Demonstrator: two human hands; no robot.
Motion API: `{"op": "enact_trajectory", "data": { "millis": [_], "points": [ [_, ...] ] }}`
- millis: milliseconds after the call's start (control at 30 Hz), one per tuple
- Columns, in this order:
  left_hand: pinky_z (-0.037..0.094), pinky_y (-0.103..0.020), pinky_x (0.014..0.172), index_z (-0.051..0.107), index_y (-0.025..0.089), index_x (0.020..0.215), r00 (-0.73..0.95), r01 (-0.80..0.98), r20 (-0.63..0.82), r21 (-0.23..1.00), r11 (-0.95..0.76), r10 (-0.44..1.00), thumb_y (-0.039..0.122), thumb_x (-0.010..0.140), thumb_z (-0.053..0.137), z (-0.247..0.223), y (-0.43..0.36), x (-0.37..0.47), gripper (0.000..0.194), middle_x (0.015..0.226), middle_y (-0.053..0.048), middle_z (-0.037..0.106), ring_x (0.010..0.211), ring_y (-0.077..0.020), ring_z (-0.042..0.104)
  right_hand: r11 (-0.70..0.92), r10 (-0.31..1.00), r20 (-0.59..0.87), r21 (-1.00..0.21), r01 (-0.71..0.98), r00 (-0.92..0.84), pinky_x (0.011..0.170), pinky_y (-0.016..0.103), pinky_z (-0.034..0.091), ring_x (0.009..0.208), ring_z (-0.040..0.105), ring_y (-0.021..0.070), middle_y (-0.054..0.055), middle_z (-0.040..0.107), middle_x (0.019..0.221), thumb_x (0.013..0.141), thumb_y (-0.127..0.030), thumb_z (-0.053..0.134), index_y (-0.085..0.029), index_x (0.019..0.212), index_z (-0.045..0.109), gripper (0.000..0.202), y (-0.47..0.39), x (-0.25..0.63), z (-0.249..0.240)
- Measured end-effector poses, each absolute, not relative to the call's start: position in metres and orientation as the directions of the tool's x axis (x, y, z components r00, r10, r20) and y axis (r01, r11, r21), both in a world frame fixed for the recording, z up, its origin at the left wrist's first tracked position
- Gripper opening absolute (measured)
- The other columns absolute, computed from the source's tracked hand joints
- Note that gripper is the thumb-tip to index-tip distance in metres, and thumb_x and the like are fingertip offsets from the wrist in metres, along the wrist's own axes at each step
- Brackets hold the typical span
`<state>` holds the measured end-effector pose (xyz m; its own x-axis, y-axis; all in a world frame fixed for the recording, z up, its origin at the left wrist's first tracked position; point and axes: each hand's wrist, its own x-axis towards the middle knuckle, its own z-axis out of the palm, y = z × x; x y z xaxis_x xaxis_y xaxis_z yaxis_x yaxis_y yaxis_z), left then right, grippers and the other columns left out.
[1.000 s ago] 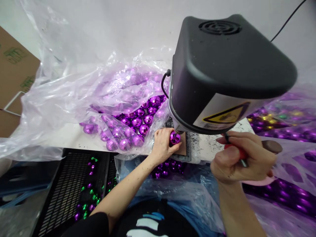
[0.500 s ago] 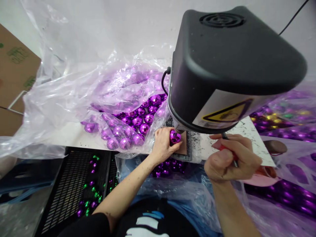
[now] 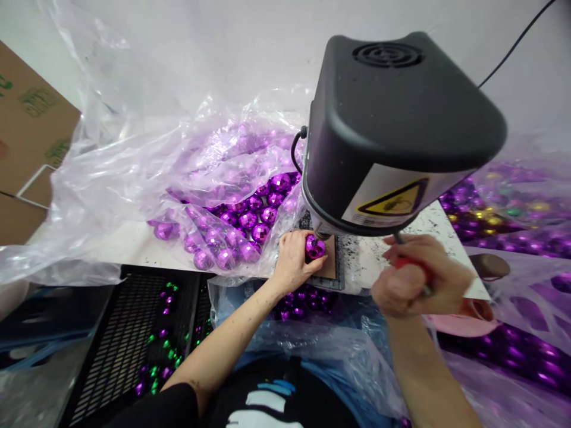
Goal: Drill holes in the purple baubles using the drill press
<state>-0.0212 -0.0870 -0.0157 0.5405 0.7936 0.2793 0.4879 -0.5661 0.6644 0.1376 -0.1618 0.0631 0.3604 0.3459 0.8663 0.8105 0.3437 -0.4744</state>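
My left hand (image 3: pixel 291 260) is closed around a shiny purple faceted ball (image 3: pixel 314 246), gripped between thumb and fingers. It steadies the ball over a brown board (image 3: pixel 329 264) on the base of a black bench drill press (image 3: pixel 397 137). The chuck end comes down right at the ball; whether the bit has entered it I cannot tell. To the right, my right hand (image 3: pixel 422 276), slightly blurred, is wrapped around the press's lever, whose red grip (image 3: pixel 413 267) shows between the fingers. More purple balls (image 3: pixel 261 232) spill from a clear plastic bag (image 3: pixel 191 160) left of the machine.
Dark shavings litter the white tabletop (image 3: pixel 435 238). Below the front edge, more purple balls lie in a plastic bag (image 3: pixel 307 303). A black crate (image 3: pixel 116 333) with green and purple beads stands lower left, a cardboard box (image 3: pixel 33 137) far left, a pink dish (image 3: pixel 464 325) at right.
The view has shifted a little, so the drill press appears lower and further left. My right hand has moved slightly with the lever; my left hand stays on the ball.
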Motion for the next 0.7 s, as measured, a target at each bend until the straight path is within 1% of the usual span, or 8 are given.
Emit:
{"op": "enact_trajectory", "data": {
  "millis": [67,133,200,333,467,533,600,700],
  "points": [
    [0.037,-0.042,0.101,0.051,0.020,0.117,0.546,0.474,0.285,0.670,-0.571,0.788,0.034,0.086,0.071,-0.013,-0.087,-0.022,0.039,0.114,-0.007,0.063,0.110,-0.0253,0.056,0.298,0.242,0.884,-0.459,0.837,0.399,0.057,0.022,0.039,0.060,0.053,0.0061,0.001,0.051,0.062,0.091,-0.044,0.049,-0.013,0.085,0.066,0.036,-0.153,0.141,0.092],
    [0.037,-0.042,0.102,0.050,0.020,0.119,0.551,0.453,0.300,0.676,-0.581,0.779,0.033,0.087,0.071,-0.009,-0.091,-0.028,0.041,0.116,-0.008,0.063,0.111,-0.0252,0.056,0.236,0.262,0.855,-0.507,0.829,0.448,0.059,0.020,0.037,0.060,0.053,0.0043,0.002,0.054,0.066,0.095,-0.047,0.046,-0.010,0.083,0.066,0.043,-0.141,0.144,0.119],
    [0.038,-0.043,0.102,0.049,0.020,0.123,0.561,0.440,0.309,0.675,-0.592,0.768,0.034,0.087,0.071,-0.004,-0.101,-0.040,0.044,0.118,-0.009,0.062,0.112,-0.0255,0.056,0.230,0.287,0.848,-0.513,0.827,0.446,0.059,0.018,0.032,0.057,0.045,-0.0001,0.000,0.047,0.062,0.099,-0.051,0.038,-0.008,0.080,0.061,0.052,-0.130,0.147,0.138],
    [0.043,-0.044,0.100,0.047,0.023,0.131,0.632,0.490,0.224,0.626,-0.606,0.742,0.033,0.084,0.075,0.006,-0.134,-0.072,0.055,0.123,-0.010,0.059,0.116,-0.0279,0.055,0.246,0.317,0.843,-0.515,0.821,0.434,0.062,0.018,0.026,0.059,0.035,-0.0031,-0.002,0.041,0.063,0.098,-0.058,0.032,-0.007,0.078,0.056,0.060,-0.119,0.150,0.149],
    [0.044,-0.047,0.104,0.041,0.026,0.143,0.666,0.489,0.180,0.628,-0.605,0.724,0.049,0.078,0.079,0.019,-0.138,-0.091,0.079,0.136,-0.012,0.053,0.124,-0.0313,0.052,0.246,0.315,0.809,-0.574,0.781,0.496,0.066,0.023,0.026,0.065,0.038,-0.0023,-0.002,0.044,0.069,0.095,-0.062,0.036,-0.008,0.078,0.056,0.060,-0.120,0.148,0.146],
    [0.044,-0.045,0.105,0.047,0.025,0.138,0.602,0.474,0.260,0.646,-0.599,0.755,0.048,0.088,0.069,0.026,-0.118,-0.097,0.060,0.133,-0.012,0.055,0.125,-0.0286,0.053,0.226,0.306,0.807,-0.578,0.785,0.506,0.065,0.024,0.026,0.065,0.038,-0.0022,-0.002,0.043,0.069,0.095,-0.062,0.036,-0.008,0.078,0.055,0.060,-0.120,0.147,0.146],
    [0.044,-0.042,0.103,0.056,0.024,0.125,0.472,0.533,0.348,0.619,-0.577,0.810,0.036,0.098,0.054,0.029,-0.089,-0.103,0.029,0.123,-0.010,0.060,0.119,-0.0253,0.056,0.231,0.322,0.804,-0.578,0.782,0.500,0.061,0.023,0.025,0.063,0.037,-0.0019,-0.002,0.044,0.068,0.094,-0.064,0.035,-0.008,0.077,0.055,0.062,-0.121,0.147,0.148],
    [0.044,-0.044,0.098,0.062,0.021,0.111,0.381,0.743,0.324,0.450,-0.495,0.866,0.028,0.095,0.057,0.024,-0.048,-0.107,0.018,0.112,-0.011,0.064,0.110,-0.0278,0.058,0.270,0.341,0.806,-0.577,0.771,0.483,0.056,0.020,0.025,0.060,0.040,-0.0015,-0.001,0.048,0.067,0.092,-0.069,0.035,-0.008,0.075,0.053,0.066,-0.119,0.146,0.151]
  ]
}}
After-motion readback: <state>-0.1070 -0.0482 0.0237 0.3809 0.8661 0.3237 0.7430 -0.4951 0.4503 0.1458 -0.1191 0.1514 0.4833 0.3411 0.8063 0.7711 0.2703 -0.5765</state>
